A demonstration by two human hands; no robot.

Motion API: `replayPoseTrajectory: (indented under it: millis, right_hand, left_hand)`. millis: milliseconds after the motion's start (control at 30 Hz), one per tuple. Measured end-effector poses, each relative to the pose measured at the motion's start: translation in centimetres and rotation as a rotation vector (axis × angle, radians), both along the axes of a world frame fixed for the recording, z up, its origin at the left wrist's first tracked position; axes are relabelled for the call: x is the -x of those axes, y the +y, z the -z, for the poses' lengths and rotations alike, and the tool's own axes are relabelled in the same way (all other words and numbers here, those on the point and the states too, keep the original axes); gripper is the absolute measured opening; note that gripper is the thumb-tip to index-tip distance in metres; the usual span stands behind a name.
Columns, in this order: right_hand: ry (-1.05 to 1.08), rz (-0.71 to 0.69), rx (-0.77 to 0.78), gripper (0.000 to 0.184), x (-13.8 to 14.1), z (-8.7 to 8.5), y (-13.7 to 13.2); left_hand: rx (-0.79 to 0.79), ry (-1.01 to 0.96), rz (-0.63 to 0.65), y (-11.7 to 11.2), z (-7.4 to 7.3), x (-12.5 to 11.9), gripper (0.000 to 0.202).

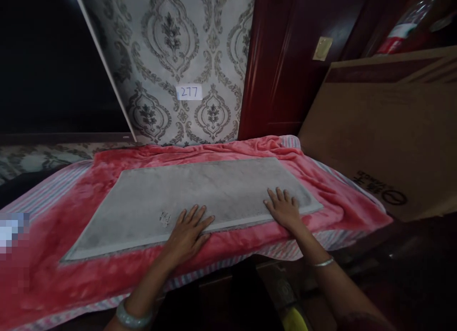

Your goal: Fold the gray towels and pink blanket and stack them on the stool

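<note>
A grey rectangular mat (200, 193) with a lighter border lies flat on a red plush blanket (135, 269). My left hand (189, 233) rests at the mat's near edge, fingers spread and stretched over the grey surface, right of a small printed mark (164, 219). Further right, my right hand (283, 208) lies with its fingers apart on the mat near its right end. Neither hand grips anything. A pale bangle circles the left wrist and a thin metal one the right.
A striped sheet (57, 185) shows under the blanket. At the back left stands a large dark screen (64, 64). A cardboard box (385, 131) borders the right side, with a bottle (403, 28) behind it. A paper marked 277 (189, 92) hangs on the patterned wall.
</note>
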State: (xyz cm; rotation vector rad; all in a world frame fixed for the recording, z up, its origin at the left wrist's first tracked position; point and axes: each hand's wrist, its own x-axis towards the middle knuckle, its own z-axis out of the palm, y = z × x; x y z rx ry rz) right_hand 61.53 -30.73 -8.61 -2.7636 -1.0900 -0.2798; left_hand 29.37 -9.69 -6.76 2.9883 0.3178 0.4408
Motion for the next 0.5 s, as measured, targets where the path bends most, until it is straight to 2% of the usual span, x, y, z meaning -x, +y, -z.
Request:
replayPoseTrajectory:
  millis: [133,300,400,500]
  right_hand:
    - [0.012,0.014,0.037,0.066,0.1,-0.5,-1.0]
    - [0.033,0.146,0.040,0.066,-3.0,-1.5,-2.6]
    - [-0.004,0.214,-0.003,0.073,-4.5,-0.7,-4.2]
    - [-0.070,0.245,-0.031,0.079,-4.7,0.5,-5.4]
  left_hand:
    - [0.002,-0.012,0.009,0.0,-0.1,0.0,0.048]
    - [-0.006,-0.044,0.012,0.2,0.3,0.0,0.046]
    - [0.000,-0.035,0.005,0.1,0.3,-0.1,0.047]
    - [0.027,-0.019,-0.015,-0.6,0.0,0.1,0.046]
